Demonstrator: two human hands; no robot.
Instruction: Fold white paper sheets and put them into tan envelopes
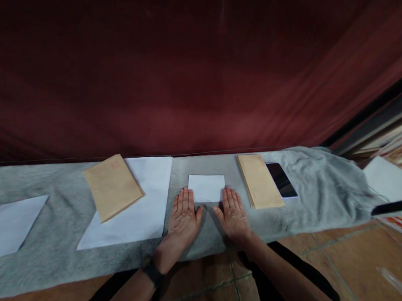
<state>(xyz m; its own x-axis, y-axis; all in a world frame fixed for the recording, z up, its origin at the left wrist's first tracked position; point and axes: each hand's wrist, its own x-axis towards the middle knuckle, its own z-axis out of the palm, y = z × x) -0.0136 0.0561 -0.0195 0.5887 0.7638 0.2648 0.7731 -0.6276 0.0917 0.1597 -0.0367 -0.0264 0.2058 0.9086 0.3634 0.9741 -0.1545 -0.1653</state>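
Note:
A small white rectangle of paper point(207, 188), perhaps folded, lies flat on the grey cloth in front of me. My left hand point(183, 215) rests palm down at its left side, fingers stretched out and fingertips at the paper's edge. At the right side my right hand point(234, 212) lies flat in the same way, its fingertips by the lower right corner. Neither hand grips anything. To the right of my right hand is a stack of brown envelopes point(261, 181). Left of my left hand, more brown envelopes point(114, 187) lie on large white sheets point(146, 208).
A phone point(282, 179) with a dark screen lies beside the right envelope stack. Another white sheet point(13, 225) is at the far left of the grey cloth point(68, 263). A dark red surface point(196, 78) rises behind it. Tiled floor point(350, 259) shows in front.

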